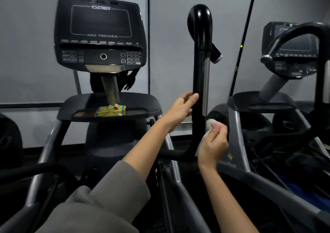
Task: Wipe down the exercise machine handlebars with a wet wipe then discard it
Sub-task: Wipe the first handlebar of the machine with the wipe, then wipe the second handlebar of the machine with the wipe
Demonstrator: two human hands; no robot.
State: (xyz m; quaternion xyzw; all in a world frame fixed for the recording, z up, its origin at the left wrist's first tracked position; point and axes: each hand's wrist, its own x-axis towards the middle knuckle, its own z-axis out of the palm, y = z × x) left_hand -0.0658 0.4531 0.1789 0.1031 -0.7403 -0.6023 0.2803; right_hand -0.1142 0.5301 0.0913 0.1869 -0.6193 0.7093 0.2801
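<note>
Head view: two hands were on the black handlebar (200, 82).
The left hand (180, 110) gripped it. At five o'clock from it, the right hand (212, 143) pinched the white wipe (208, 125) against the bar.

Two hands on the upright handlebar, machine console off to the left.

The handlebar (200, 82) stands right of the console (100, 34); below the console a tray (153, 110) carries a wipe packet (111, 111). The left hand (180, 109) holds the bar from its left, and lower down the right hand (213, 145) presses a wipe (208, 127) against its right side. A second machine (289, 68) stands further right.
</note>
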